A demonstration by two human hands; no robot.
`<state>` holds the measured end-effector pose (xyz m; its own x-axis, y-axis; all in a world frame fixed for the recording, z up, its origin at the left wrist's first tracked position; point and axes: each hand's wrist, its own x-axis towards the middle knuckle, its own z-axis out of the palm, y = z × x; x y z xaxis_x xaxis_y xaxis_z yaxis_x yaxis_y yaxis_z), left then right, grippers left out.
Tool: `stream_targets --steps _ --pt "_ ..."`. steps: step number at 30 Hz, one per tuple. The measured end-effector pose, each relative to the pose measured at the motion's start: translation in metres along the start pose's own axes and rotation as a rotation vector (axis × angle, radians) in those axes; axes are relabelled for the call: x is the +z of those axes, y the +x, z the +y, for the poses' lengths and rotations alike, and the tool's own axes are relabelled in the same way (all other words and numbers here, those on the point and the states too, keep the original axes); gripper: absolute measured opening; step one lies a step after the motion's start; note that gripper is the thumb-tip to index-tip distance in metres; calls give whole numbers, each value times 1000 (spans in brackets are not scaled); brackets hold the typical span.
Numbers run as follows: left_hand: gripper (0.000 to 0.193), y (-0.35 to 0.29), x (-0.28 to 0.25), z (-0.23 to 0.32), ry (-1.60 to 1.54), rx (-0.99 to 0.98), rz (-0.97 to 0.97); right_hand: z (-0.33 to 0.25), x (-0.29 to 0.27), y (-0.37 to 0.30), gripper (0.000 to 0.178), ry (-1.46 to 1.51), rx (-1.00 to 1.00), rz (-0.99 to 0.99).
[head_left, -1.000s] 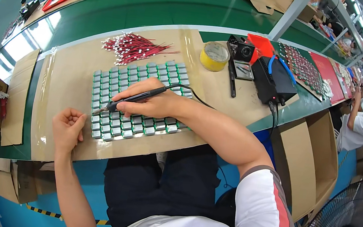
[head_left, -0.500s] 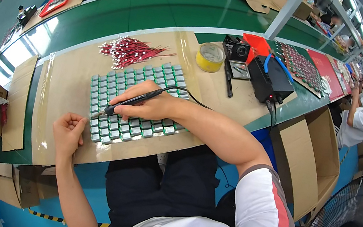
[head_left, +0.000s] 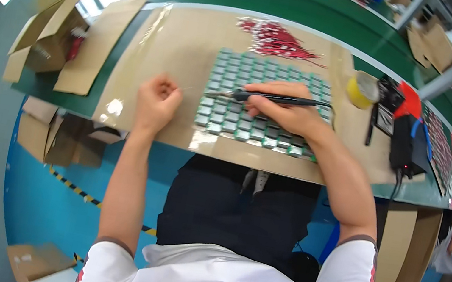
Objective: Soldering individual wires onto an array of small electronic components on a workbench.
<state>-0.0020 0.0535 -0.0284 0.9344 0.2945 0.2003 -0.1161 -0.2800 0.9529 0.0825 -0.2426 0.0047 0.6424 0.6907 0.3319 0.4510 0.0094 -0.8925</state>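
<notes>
My right hand (head_left: 290,113) is closed round a black soldering iron (head_left: 241,95), held nearly level like a pen. Its tip reaches the left edge of a grid of small silver blocks with green edges (head_left: 230,125). To the left of this grid is my left hand (head_left: 157,102), fingers curled and thumb against forefinger. A faint thin line, which looks like solder wire (head_left: 192,88), runs from these fingertips toward the iron's tip. The left hand itself stays apart from the blocks. My right palm and fingers hide part of the grid's right side.
Red wires with white connectors (head_left: 274,38) lie beyond the grid on a brown cardboard sheet (head_left: 188,31). To the right are a yellow tape roll (head_left: 363,90) and a black box with blue handles (head_left: 410,143). An opened carton (head_left: 52,47) stands at the left.
The view has turned, so the bench appears farther right and higher. My left hand has drawn back leftward from the grid's edge. The iron stays in my right hand, its tip at the left edge.
</notes>
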Motion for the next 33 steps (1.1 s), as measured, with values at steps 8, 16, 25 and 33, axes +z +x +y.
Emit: stream_targets --steps 8,16,25,33 --pt "13 -10 3 25 -116 -165 51 -7 -1 4 25 17 -54 56" --pt "10 -8 -3 -2 -24 -19 16 -14 -2 8 27 66 2 1" --pt "13 -8 -1 12 -8 -137 -93 0 8 -1 25 -132 -77 -11" --pt "13 -6 1 13 21 -141 -116 -2 8 0 25 -132 -97 -10"
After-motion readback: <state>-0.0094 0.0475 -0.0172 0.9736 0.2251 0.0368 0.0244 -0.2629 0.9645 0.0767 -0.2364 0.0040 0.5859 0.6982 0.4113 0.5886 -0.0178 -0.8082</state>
